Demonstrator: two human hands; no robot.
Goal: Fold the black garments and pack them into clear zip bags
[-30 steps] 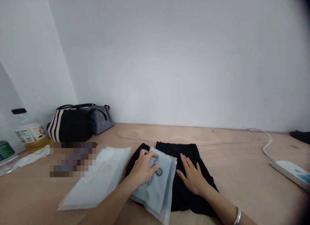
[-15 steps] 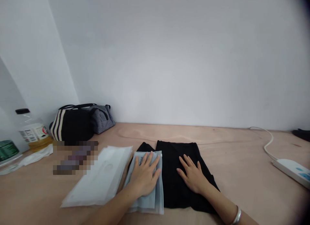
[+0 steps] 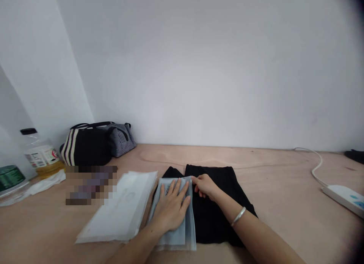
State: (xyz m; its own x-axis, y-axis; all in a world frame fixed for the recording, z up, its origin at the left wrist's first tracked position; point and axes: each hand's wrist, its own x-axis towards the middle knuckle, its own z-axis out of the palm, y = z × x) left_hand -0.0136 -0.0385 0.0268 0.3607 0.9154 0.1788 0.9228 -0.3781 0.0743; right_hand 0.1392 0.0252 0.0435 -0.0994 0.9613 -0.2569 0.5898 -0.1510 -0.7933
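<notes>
My left hand point(image 3: 172, 207) lies flat with spread fingers on a frosted zip bag point(image 3: 189, 233), pressing it down. Dark lettering shows on the bag near the fingertips, and something light grey-blue lies inside it. At the bag's upper right corner, my right hand point(image 3: 205, 186) has its thumb and forefinger pinched on the zip end; the slider itself is hidden by the fingers. Under the bag and stretching to its right is a folded black garment point(image 3: 218, 222), laid flat on the table. The right forearm passes over this cloth.
A stack of frosted white bags point(image 3: 113, 211) lies left of the zip bag. Further left are a bottle of yellow liquid point(image 3: 42, 157), a green-lidded container point(image 3: 11, 178), a black bag point(image 3: 88, 146) and a striped pouch point(image 3: 122, 139). A white power strip point(image 3: 344, 197) sits at right.
My right hand has moved left from lying flat on the black garment to the zip bag's upper right corner, and its fingers have closed there. The left hand stays on the bag.
</notes>
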